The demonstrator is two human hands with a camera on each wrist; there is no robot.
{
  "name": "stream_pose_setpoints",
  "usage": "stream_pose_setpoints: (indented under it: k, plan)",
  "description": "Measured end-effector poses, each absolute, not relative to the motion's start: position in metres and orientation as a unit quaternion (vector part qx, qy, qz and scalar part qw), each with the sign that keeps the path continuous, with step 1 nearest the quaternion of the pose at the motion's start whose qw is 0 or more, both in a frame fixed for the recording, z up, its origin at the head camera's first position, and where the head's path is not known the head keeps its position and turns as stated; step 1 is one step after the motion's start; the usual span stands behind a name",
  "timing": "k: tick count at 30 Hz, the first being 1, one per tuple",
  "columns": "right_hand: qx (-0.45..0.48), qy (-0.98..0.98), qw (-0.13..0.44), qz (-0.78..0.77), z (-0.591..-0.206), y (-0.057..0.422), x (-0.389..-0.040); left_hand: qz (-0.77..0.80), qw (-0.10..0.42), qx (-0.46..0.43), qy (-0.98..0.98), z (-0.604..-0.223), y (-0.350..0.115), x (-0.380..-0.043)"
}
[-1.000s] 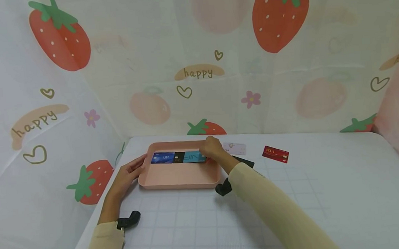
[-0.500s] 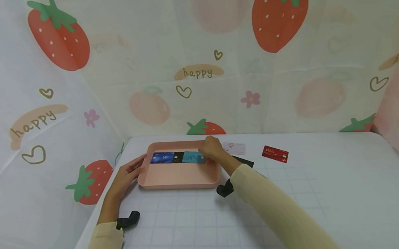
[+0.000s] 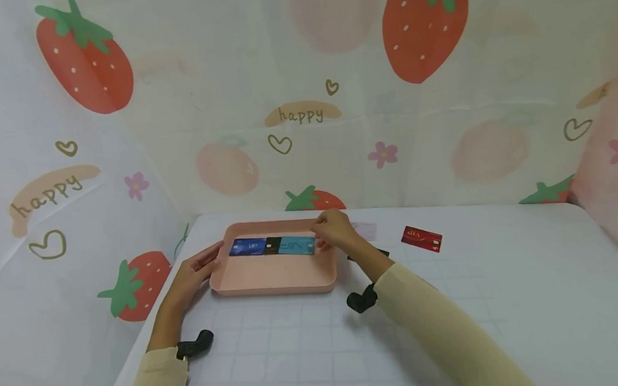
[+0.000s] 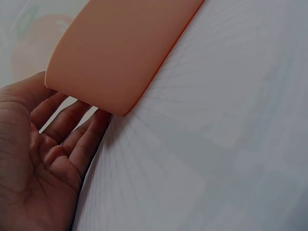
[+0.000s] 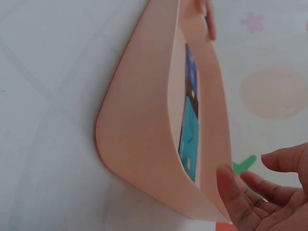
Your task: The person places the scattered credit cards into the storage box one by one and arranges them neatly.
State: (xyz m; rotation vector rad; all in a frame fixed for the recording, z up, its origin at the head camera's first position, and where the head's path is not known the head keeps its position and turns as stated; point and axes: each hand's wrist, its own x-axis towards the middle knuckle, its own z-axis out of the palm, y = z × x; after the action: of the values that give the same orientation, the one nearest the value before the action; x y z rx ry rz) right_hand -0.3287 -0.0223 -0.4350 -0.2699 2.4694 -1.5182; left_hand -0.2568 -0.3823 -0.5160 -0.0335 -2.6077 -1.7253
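Note:
A pink tray (image 3: 271,275) lies on the table with a row of cards in its upper half. From left to right they are a dark blue VIP card (image 3: 245,247), a partly covered black card (image 3: 272,246) and a light blue card (image 3: 297,247). My left hand (image 3: 191,277) rests against the tray's left wall, fingers fairly straight, as the left wrist view shows too. Over the right end of the tray hovers my right hand (image 3: 338,231), just off the light blue card. Its fingers (image 5: 230,190) are loosely bent and hold nothing in the right wrist view.
Right of the tray lie a pale pink card (image 3: 367,231) and a dark card (image 3: 384,252), both partly behind my right arm. Farther right is a red VIP card (image 3: 421,239). A strawberry-printed curtain (image 3: 307,163) hangs behind the white table (image 3: 276,348).
My right hand has let go of the light blue card and lifted slightly to the right. The card stays in the row. My left hand keeps its place at the tray.

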Motion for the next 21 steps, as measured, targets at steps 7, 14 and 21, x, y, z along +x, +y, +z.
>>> stream_pose_setpoints:
  k: [7, 14, 21]
  plan:
    - [-0.101, 0.821, 0.113, -0.551, -0.423, -0.005, -0.315, -0.551, 0.005, -0.012, -0.834, -0.515, -0.381, -0.255]
    - [-0.11, 0.825, 0.099, -0.545, -0.416, 0.008, -0.302, -0.552, 0.001, -0.009, -0.834, -0.512, -0.381, -0.252]
    - [-0.114, 0.816, 0.105, -0.556, -0.41, 0.02, -0.285, -0.556, 0.002, -0.018, -0.831, -0.512, -0.384, -0.251]
